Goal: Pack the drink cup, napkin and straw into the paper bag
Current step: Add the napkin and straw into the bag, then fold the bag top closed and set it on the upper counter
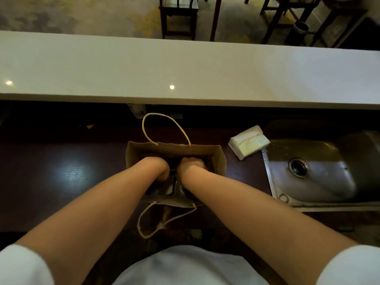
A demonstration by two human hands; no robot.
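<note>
A brown paper bag [218, 161] with cord handles stands open on the dark counter, right in front of me. Both hands reach down into its mouth. My left hand [158, 166] and my right hand [190, 165] are sunk in to the wrist, so their fingers are hidden by the bag. Between my forearms, inside the bag, I see the shiny round top of the drink cup [178, 188]. I cannot tell whether either hand grips it. No straw is visible. A pack of napkins [248, 141] lies on the counter to the right of the bag.
A steel sink [316, 171] is set into the counter at the right, close to the napkin pack. A raised white bar top [185, 70] runs across behind the bag. Dark chairs [178, 15] stand on the floor beyond it.
</note>
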